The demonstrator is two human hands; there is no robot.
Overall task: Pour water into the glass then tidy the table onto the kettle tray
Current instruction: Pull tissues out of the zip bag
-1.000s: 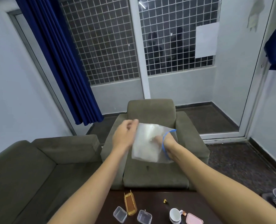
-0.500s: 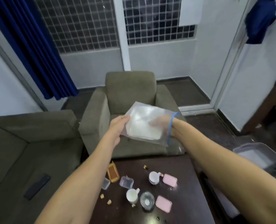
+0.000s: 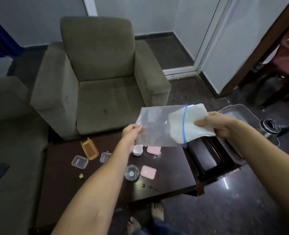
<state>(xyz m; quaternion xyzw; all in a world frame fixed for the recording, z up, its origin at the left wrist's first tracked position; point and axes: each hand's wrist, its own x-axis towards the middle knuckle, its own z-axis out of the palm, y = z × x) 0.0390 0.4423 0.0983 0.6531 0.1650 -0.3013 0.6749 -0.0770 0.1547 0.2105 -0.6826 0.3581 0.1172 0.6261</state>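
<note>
Head: glass [image 3: 131, 173] apart from left hand [image 3: 131, 133]

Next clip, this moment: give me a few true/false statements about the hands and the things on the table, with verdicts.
1. The left hand pinches the clear bag. True.
2. The right hand grips the kettle. False: it grips the white cloth at the bag's mouth; the kettle stands untouched off to the right.
3. Two pink lids lie on the table. True.
4. The glass lies on its side. False: it stands upright on the table.
</note>
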